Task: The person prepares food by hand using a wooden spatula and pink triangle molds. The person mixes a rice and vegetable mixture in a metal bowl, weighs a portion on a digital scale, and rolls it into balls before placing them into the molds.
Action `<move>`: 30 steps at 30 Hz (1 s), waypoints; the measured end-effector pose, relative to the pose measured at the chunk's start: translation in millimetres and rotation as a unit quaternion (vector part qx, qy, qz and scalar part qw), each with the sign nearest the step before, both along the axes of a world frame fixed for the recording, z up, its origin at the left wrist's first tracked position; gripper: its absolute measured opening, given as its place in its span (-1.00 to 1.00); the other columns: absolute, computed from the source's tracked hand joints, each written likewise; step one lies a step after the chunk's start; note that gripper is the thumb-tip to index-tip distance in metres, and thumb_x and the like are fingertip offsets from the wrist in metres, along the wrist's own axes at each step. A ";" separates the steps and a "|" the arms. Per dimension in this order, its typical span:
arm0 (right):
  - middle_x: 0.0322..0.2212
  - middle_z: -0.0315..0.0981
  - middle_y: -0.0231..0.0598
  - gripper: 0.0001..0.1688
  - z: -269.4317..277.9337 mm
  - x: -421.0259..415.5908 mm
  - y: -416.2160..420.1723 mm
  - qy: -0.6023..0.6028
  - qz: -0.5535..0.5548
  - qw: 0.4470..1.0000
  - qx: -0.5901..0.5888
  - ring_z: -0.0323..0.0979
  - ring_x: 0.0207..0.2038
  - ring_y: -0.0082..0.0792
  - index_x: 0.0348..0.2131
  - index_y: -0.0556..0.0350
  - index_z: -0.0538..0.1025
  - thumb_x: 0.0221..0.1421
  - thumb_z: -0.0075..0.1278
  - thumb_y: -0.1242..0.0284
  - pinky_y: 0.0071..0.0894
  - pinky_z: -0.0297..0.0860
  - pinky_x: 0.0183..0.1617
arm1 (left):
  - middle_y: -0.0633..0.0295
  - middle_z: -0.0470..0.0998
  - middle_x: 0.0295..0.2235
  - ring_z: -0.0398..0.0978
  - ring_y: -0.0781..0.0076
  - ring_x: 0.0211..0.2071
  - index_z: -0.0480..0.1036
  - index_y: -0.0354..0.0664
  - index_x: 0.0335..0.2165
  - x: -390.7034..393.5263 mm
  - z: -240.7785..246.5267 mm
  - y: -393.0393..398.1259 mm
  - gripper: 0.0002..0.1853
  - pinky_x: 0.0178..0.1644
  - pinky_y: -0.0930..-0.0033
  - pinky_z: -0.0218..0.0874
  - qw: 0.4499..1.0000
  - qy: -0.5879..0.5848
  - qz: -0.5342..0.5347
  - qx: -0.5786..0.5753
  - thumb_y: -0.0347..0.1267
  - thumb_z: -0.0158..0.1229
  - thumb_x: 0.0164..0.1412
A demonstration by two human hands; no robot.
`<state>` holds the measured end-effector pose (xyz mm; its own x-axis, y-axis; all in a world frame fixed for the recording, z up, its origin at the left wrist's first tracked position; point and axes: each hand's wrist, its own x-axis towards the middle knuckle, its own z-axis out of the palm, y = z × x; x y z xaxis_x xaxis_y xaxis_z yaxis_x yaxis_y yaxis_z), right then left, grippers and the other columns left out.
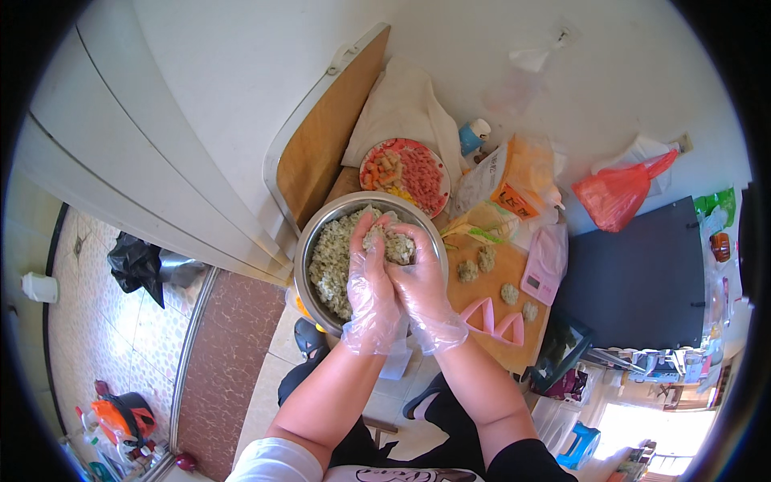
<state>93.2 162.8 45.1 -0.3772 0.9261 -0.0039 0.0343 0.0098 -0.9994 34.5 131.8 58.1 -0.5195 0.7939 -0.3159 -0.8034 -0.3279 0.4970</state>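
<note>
My left hand (pixel 370 286) and my right hand (pixel 420 274), both in clear plastic gloves, are cupped around a clump of rice mixture (pixel 399 248). They hold it over a stainless steel bowl (pixel 303 277), which is partly filled with loose rice flecked with green and dark bits (pixel 331 256). Behind the bowl stands a red-patterned plate (pixel 405 144) with diced pink meat (pixel 421 175), orange and tan pieces and yellow kernels. To the right, several small rice lumps (pixel 467 271) lie on a wooden board (pixel 476 356), near pink triangular frames (pixel 511 329).
A pink digital scale (pixel 545 274) sits at the board's right edge. Food packages (pixel 500 181) and a blue-labelled bottle (pixel 474 136) stand by the wall. A light-edged wooden panel (pixel 331 129) leans at the left. A red plastic bag (pixel 623 187) hangs above a dark panel (pixel 632 277).
</note>
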 end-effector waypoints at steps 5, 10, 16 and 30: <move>-0.18 0.38 -0.24 -0.61 4.8 0.3 4.6 -0.024 0.019 0.997 0.065 0.31 -0.10 -0.42 -0.26 0.14 0.37 -0.18 0.01 0.75 -0.47 0.22 0.02 | 0.12 0.29 -0.02 0.24 0.32 0.02 0.09 -0.13 0.12 2.1 -1.7 1.4 -0.56 0.14 0.29 0.03 0.999 -0.029 -0.013 0.010 -0.37 -0.17 0.29; -0.19 0.41 -0.16 -0.60 15.5 7.9 14.4 0.098 0.042 0.990 -0.089 0.37 -0.14 -0.35 -0.26 0.18 0.36 -0.21 -0.02 0.75 -0.45 0.25 0.00 | 0.11 0.33 -0.10 0.27 0.31 -0.01 0.12 -0.20 0.09 -6.4 -14.6 4.5 -0.58 0.10 0.27 0.12 0.992 -0.114 0.008 0.048 -0.35 -0.15 0.29; -0.20 0.39 -0.02 -0.65 26.5 20.4 19.7 0.258 0.048 0.916 -0.302 0.40 -0.16 -0.29 -0.19 0.22 0.34 -0.05 0.02 0.61 -0.38 0.34 -0.09 | 0.22 0.37 -0.26 0.35 0.41 -0.20 0.24 -0.21 -0.06 -19.0 -15.9 9.9 -0.67 -0.07 0.35 0.22 0.960 -0.280 0.016 0.024 -0.37 0.01 0.22; -0.42 0.42 -0.30 -0.96 12.3 0.0 -9.0 0.007 0.004 0.998 -0.057 0.32 -0.22 -0.52 -0.49 0.19 0.43 -0.06 -0.01 0.62 -0.49 0.19 0.00 | 0.28 0.36 -0.41 0.32 0.51 -0.40 0.31 -0.18 -0.15 -10.4 -11.4 11.5 -0.67 -0.33 0.50 0.22 0.982 -0.173 0.026 -0.066 -0.28 0.13 0.14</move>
<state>93.2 153.8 57.4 -0.3862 0.9166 -0.1037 0.0215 -0.1034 -0.9944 24.1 143.3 46.6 -0.4021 0.7089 -0.5795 -0.9154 -0.3241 0.2387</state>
